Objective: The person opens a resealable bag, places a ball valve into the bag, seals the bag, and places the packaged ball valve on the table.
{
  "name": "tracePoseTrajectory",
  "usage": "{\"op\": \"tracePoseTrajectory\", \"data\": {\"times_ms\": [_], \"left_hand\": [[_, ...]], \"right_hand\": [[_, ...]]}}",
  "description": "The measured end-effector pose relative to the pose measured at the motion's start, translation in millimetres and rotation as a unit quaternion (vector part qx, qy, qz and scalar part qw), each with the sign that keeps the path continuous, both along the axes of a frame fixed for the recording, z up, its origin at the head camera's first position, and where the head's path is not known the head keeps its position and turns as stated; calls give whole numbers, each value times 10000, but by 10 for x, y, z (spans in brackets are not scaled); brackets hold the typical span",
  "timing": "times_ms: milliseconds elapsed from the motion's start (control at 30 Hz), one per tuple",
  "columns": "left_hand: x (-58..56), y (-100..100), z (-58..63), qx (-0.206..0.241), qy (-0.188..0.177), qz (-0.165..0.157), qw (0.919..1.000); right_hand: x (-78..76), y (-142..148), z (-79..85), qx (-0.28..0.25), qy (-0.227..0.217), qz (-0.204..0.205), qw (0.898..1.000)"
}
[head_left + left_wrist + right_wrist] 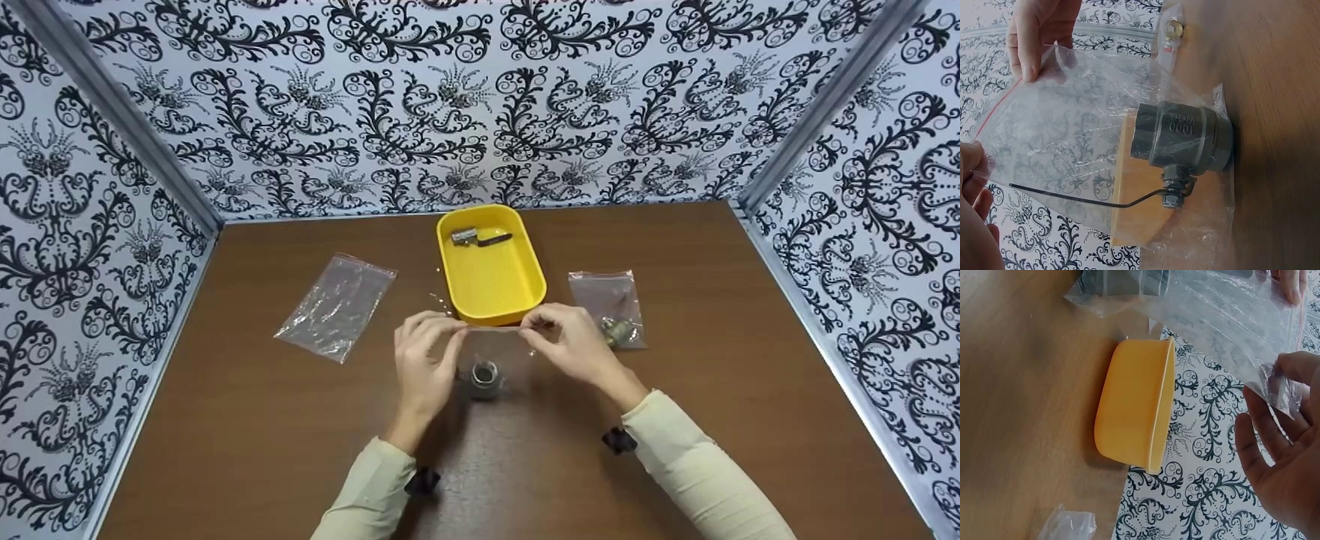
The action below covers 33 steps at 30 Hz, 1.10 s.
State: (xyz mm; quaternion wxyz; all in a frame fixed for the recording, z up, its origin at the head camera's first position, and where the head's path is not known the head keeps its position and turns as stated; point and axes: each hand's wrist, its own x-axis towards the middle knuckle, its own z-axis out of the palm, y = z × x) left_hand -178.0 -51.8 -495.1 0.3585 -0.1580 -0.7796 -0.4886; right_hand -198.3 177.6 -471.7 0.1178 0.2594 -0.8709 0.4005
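Note:
A clear zip bag (1072,118) with a red strip along its mouth stands upright, held at its top edge by both hands. Inside it, at the bottom on the table, is a grey metal ball valve (1188,138) with a thin bent lever; from above its round opening (484,373) faces up. My left hand (427,360) pinches the left corner of the bag's mouth between thumb and fingers. On the other corner, the right hand (574,345) pinches likewise, its remaining fingers spread in the right wrist view. Just beyond the hands is a yellow tray (491,289).
Inside the tray lies a metal piece with a dark handle (480,238). A flat clear zip bag (337,307) is at the left. Another bag (607,296), holding brass-coloured fittings (616,331), lies at the right. Patterned walls (450,112) border the brown table (247,420).

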Motion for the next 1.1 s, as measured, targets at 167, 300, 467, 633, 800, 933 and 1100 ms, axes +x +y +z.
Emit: {"op": "tracePoseTrajectory", "data": {"times_ms": [167, 300, 467, 633, 800, 933, 1100], "left_hand": [[3, -18, 15, -232, -72, 94, 9997], [8, -23, 54, -929, -15, 244, 9954], [36, 86, 139, -2550, 740, 817, 9606], [64, 266, 218, -3464, 1489, 1354, 9162], [62, 313, 260, -3775, 1167, 1219, 9105], [60, 298, 260, -3853, 848, 1114, 9121], [62, 294, 248, -3771, 595, 1039, 9184]], "right_hand": [[28, -31, 5, -40, 301, 116, 9995], [46, -60, 23, 24, 409, 159, 9990], [61, -86, 42, 73, 458, 168, 9988], [60, -71, 30, 51, 321, 190, 9993], [48, -22, 14, 26, 153, 256, 9996], [38, 26, 16, 72, 89, 135, 9998], [39, 51, 16, 64, 73, 103, 9999]]}}
